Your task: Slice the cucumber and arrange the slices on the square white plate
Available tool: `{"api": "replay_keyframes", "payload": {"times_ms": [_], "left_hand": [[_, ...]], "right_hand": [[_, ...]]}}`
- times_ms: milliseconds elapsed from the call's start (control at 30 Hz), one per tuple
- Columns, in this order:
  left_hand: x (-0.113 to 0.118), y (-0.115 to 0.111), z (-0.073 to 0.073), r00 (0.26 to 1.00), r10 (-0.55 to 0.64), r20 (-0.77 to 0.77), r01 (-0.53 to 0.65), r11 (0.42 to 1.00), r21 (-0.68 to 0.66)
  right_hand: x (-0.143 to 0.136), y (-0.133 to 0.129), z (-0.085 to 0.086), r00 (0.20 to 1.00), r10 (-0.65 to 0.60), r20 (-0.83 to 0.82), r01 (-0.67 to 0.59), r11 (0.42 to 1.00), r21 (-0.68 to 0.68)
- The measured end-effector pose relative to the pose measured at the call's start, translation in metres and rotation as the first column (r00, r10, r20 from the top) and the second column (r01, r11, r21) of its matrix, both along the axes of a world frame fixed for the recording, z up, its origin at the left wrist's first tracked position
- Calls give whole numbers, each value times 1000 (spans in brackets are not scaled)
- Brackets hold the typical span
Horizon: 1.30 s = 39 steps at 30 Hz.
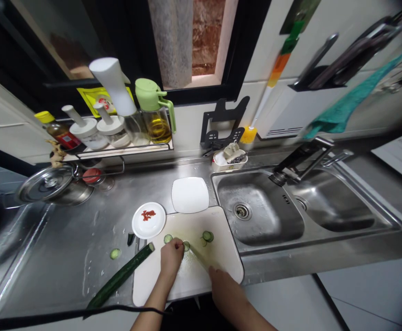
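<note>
One metal surface (63, 239) carries one cutting board (152, 280), beside a two-basin sink (263, 207). One long cucumber (118, 280) lies tilted across the board's left edge. Behind are two white plates: one squarish plate (190, 195), one round plate (138, 223) with red pieces (148, 215). Over the board, the right hand (225, 286) has its fingers closed around one blurred knife (201, 258); the left hand's (172, 257) fingers are bunched together at one cucumber slice (186, 246). Another slice (168, 238) lies left, an overlapping cluster (207, 236) right, and one loose slice (115, 253) on the surface.
</note>
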<state>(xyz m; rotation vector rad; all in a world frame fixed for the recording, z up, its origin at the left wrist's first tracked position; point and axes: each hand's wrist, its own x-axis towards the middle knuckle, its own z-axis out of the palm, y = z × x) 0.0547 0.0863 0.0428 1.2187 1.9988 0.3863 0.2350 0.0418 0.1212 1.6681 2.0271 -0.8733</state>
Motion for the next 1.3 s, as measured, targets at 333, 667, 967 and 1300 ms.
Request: {"api": "replay_keyframes", "payload": {"times_ms": [333, 667, 967, 1300], "left_hand": [[0, 1, 2, 1000, -1, -8, 1, 1000, -13], [-5, -3, 8, 1000, -4, -20, 4, 999, 35], [-38, 4, 27, 934, -25, -358, 22, 1000, -14], [-11, 19, 22, 981, -154, -118, 174, 967, 187]], "right_hand": [[-4, 1, -3, 1000, -11, -3, 10, 997, -79], [24, -22, -19, 998, -51, -29, 48, 994, -95], [26, -23, -19, 998, -62, -32, 58, 992, -116], [24, -22, -10, 997, -66, -30, 62, 992, -112]]}}
